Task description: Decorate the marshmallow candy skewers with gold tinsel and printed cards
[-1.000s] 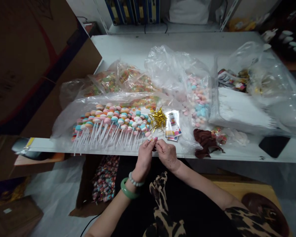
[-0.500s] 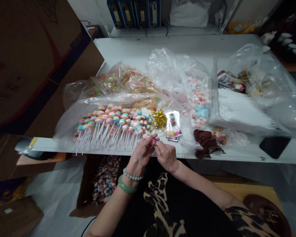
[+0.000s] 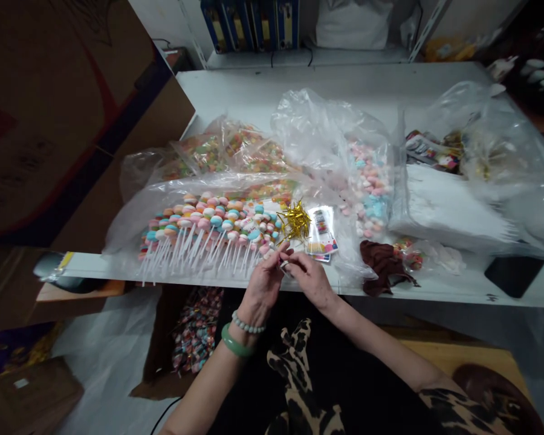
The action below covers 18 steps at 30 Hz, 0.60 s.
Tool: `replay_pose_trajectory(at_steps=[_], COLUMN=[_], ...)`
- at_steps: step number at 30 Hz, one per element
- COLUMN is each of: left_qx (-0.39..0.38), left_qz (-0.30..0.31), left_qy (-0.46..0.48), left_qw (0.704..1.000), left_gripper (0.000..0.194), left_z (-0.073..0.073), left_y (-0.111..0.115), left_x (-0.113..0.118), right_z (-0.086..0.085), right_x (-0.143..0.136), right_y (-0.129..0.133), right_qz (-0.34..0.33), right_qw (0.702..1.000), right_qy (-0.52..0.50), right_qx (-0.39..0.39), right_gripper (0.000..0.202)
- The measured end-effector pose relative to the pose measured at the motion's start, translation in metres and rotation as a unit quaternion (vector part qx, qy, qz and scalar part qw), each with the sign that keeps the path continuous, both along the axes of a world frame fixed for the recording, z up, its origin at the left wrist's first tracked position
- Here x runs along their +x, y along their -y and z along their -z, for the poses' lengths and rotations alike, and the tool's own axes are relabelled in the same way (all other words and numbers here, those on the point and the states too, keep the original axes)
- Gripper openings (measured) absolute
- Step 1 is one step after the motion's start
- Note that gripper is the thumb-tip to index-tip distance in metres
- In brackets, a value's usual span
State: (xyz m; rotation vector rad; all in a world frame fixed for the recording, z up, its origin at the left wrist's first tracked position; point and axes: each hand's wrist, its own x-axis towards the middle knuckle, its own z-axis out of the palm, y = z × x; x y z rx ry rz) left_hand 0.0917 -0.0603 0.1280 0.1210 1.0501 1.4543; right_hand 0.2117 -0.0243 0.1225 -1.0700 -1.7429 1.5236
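Note:
My left hand [image 3: 263, 283], with a bead bracelet and a green bangle at its wrist, is closed around a small colourful piece, seemingly a marshmallow lollipop [image 3: 265, 248], mostly hidden by the fingers. Against its fingertips, my right hand [image 3: 312, 279] pinches at the same spot; what lies between its fingers is too small to make out. Just left of them, many striped marshmallow lollipops [image 3: 208, 217] lie in rows, white sticks towards me. Beyond my fingers sits a heap of gold twist ties [image 3: 295, 222]. Printed cards [image 3: 323, 232] lie beside it.
Clear bags of gummy candies [image 3: 247, 148] and pastel marshmallows [image 3: 370, 187] lie behind. To the right are white bags [image 3: 451, 202], a brown cloth [image 3: 381, 266] and a black phone [image 3: 513, 273]. A large carton [image 3: 72, 121] rises at left; a box of wrapped candies [image 3: 197, 332] stands below.
My right hand has turned slightly, its fingers now more stretched at the pinch. The left hand keeps its hold. The whole view has shifted a little.

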Motion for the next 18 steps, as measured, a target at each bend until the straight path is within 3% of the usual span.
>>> replay_pose_trajectory(at_steps=[3, 7, 9, 11, 13, 14, 16, 18], left_qx=[0.025, 0.023, 0.025, 0.049, 0.093, 0.112, 0.13, 0.117], left_qz=[-0.006, 0.007, 0.051, 0.112, 0.172, 0.198, 0.24, 0.241], left_qy=[-0.047, -0.074, -0.047, -0.018, -0.028, -0.047, -0.093, -0.126], left_qw=[0.999, 0.997, 0.997, 0.992, 0.98, 0.973, 0.958, 0.955], left_gripper=[0.03, 0.039, 0.036, 0.028, 0.025, 0.024, 0.022, 0.021], left_z=[-0.001, -0.006, -0.01, -0.015, -0.02, -0.022, -0.024, -0.023], left_y=[0.0, -0.002, -0.001, 0.002, 0.007, 0.009, 0.013, 0.014], left_x=[0.003, 0.003, -0.003, -0.01, -0.017, -0.02, -0.024, -0.026], right_z=[-0.004, -0.006, -0.004, -0.001, 0.001, 0.002, 0.003, 0.001], right_x=[-0.008, -0.021, -0.022, -0.019, -0.014, -0.011, -0.006, -0.004], right_y=[-0.01, -0.011, -0.008, -0.006, -0.005, -0.006, -0.008, -0.009], right_qz=[-0.013, 0.001, -0.024, -0.089, -0.154, -0.179, -0.206, -0.193], right_qw=[0.978, 0.93, 0.875, 0.788, 0.712, 0.693, 0.697, 0.76], right_qy=[-0.141, -0.209, -0.244, -0.282, -0.297, -0.293, -0.267, -0.224], right_qx=[-0.153, -0.301, -0.417, -0.539, -0.617, -0.634, -0.633, -0.579], right_gripper=[0.022, 0.026, 0.027, 0.026, 0.025, 0.025, 0.026, 0.027])
